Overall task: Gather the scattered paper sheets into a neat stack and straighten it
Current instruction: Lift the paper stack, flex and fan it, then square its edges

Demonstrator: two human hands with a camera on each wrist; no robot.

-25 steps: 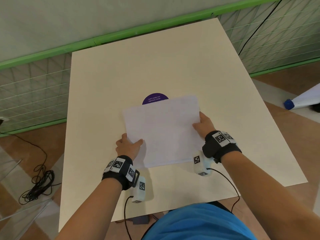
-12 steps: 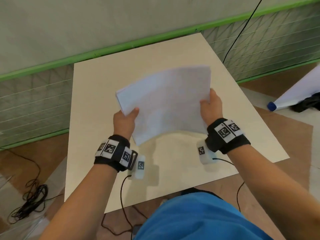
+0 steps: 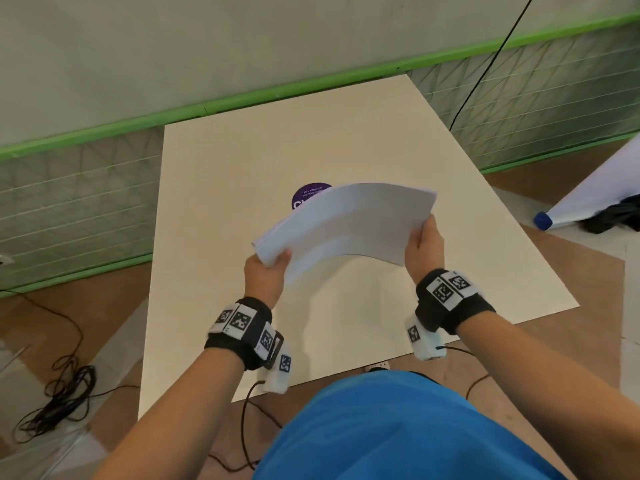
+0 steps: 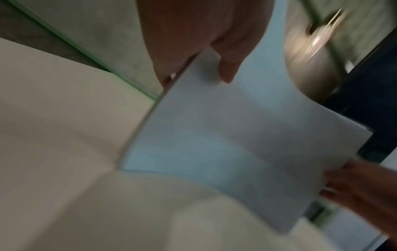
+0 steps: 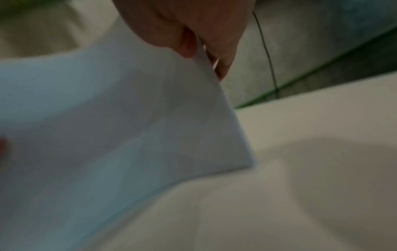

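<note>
White paper sheets, gathered into one stack (image 3: 346,226), are held in the air above the middle of the cream rectangular desk (image 3: 221,188), not touching its surface. Stack is bowed upward in an arch between the two hands; its shadow falls on the desk toward the near edge. Left hand (image 3: 265,277) pinches the stack's left near corner, thumb on top; the left wrist view shows curled fingers (image 4: 227,68) pressed on the underside of the sheets. Right hand (image 3: 424,247) grips the stack's right edge, thumb on the upper face; the right wrist view shows fingers (image 5: 187,44) closed on that edge from beneath. Sheet edges at the left side look slightly fanned, not flush. Both wrist views are motion-blurred. Round purple sticker with white lettering (image 3: 306,199) lies on the desk near its centre, partly hidden behind the far left part of the stack. Each wrist carries a black band with square printed markers (image 3: 242,322). Tangled black cable (image 3: 55,396) lies on the brown floor beyond the desk's left edge.
</note>
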